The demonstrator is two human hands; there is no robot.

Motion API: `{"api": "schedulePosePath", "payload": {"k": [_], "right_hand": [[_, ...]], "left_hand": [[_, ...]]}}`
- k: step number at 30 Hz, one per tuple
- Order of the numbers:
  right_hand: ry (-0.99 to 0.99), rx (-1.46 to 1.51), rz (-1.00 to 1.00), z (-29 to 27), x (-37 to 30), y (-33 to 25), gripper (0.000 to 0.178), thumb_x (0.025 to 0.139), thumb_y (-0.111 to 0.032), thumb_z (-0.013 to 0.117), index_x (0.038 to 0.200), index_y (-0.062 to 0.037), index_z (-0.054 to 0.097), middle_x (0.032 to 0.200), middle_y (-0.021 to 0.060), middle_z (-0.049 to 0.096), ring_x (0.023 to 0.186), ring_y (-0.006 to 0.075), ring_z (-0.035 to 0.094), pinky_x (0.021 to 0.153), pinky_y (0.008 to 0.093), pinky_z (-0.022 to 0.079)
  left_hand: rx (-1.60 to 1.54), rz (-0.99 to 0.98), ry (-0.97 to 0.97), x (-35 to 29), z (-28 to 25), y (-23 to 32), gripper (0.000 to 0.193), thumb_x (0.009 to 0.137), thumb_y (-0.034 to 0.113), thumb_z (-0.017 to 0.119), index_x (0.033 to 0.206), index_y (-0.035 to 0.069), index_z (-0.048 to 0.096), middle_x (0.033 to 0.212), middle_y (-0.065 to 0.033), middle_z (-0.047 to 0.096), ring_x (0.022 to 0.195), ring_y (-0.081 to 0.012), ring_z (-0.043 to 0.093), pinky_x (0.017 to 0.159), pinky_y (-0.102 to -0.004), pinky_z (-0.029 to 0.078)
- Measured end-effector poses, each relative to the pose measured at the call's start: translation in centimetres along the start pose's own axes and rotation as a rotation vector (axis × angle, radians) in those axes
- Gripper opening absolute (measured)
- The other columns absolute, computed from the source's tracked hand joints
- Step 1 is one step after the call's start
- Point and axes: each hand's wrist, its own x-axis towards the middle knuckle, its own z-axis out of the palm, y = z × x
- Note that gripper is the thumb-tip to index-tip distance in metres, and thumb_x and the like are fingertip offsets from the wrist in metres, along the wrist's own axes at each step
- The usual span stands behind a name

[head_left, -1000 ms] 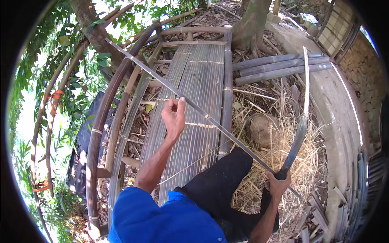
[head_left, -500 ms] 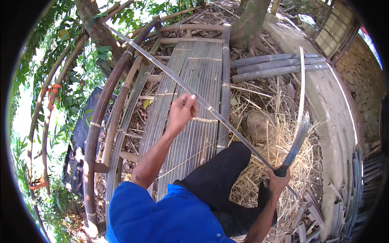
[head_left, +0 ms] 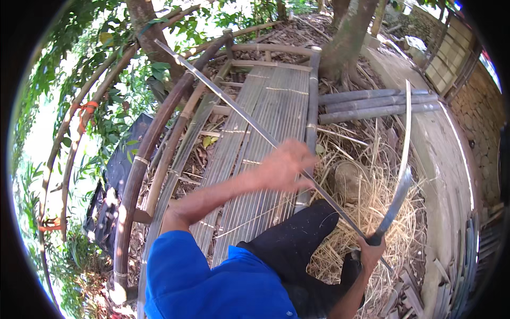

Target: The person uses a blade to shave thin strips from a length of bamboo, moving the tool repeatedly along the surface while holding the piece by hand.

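A long, thin bamboo strip point(head_left: 228, 102) runs slantwise from the far left down toward my right hand. My right hand point(head_left: 371, 251) is closed round the dark handle of a machete point(head_left: 398, 199), whose curved blade points up and away. The strip's near part passes at this same hand and its end sticks out beyond it; whether the fingers also grip the strip is unclear. My left hand point(head_left: 287, 166) lies over the strip's middle, smeared by motion, so its fingers cannot be read.
Beside me stands a bench of bamboo slats point(head_left: 260, 106) with a pole rail point(head_left: 139, 175) along its left. A round wood block point(head_left: 350, 181) sits amid straw-like shavings point(head_left: 393, 239) at right. Bamboo poles point(head_left: 377, 103) lie beyond, near a low concrete ledge point(head_left: 443, 165).
My left hand has moved along the strip toward my right hand. The right hand keeps its hold on the machete. The whole view has shifted slightly.
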Motion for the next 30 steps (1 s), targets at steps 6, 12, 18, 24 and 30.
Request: {"api": "schedulePosePath", "payload": {"k": [6, 12, 18, 24, 30], "right_hand": [[-0.033, -0.078, 0.039, -5.4, 1.7, 4.3, 0.046, 0.064, -0.004, 0.090, 0.098, -0.0027, 0.060, 0.085, 0.0023, 0.061, 0.074, 0.0121, 0.057, 0.069, 0.0274, 0.048], [0.231, -0.207, -0.242, -4.3, 4.7, 7.6, 0.061, 0.070, 0.000, 0.087, 0.122, 0.0036, 0.055, 0.101, 0.0050, 0.058, 0.094, 0.0195, 0.057, 0.086, 0.0288, 0.047], [0.240, -0.288, -0.295, -1.4, 4.2, 6.3, 0.052, 0.076, -0.006, 0.085, 0.118, 0.0018, 0.056, 0.091, 0.0035, 0.056, 0.081, 0.0147, 0.054, 0.076, 0.0288, 0.047], [0.104, -0.163, 0.019, 1.8, 4.5, 7.1, 0.040, 0.076, -0.004, 0.085, 0.107, 0.0004, 0.059, 0.089, 0.0034, 0.056, 0.078, 0.0135, 0.055, 0.075, 0.0296, 0.049], [0.102, -0.247, 0.042, 4.3, 4.3, 4.9, 0.036, 0.078, -0.006, 0.085, 0.104, 0.0000, 0.060, 0.086, 0.0021, 0.057, 0.077, 0.0127, 0.056, 0.073, 0.0289, 0.049]], "left_hand": [[-0.091, -0.271, -0.860, -3.2, -5.9, -2.7, 0.039, 0.096, 0.043, 0.063, 0.108, 0.007, 0.070, 0.078, -0.0162, 0.066, 0.073, -0.0347, 0.068, 0.071, -0.0460, 0.056], [0.025, -0.348, -0.533, -6.4, -8.0, 1.7, 0.029, 0.098, 0.030, 0.061, 0.116, 0.009, 0.068, 0.075, -0.0171, 0.066, 0.071, -0.0388, 0.068, 0.064, -0.0505, 0.054], [0.226, -0.722, -0.284, -13.7, -10.6, 0.0, 0.028, 0.097, 0.017, 0.056, 0.120, 0.004, 0.064, 0.077, -0.0200, 0.070, 0.064, -0.0368, 0.068, 0.064, -0.0502, 0.056], [0.391, -0.977, -0.085, -21.2, -6.6, -9.2, 0.027, 0.098, 0.015, 0.053, 0.117, -0.001, 0.065, 0.089, -0.0250, 0.070, 0.067, -0.0374, 0.069, 0.063, -0.0500, 0.055], [0.694, -0.903, -0.345, -28.2, 0.5, -22.1, 0.022, 0.091, 0.014, 0.057, 0.102, 0.002, 0.072, 0.101, -0.0107, 0.070, 0.083, -0.0295, 0.068, 0.063, -0.0427, 0.057]]}}
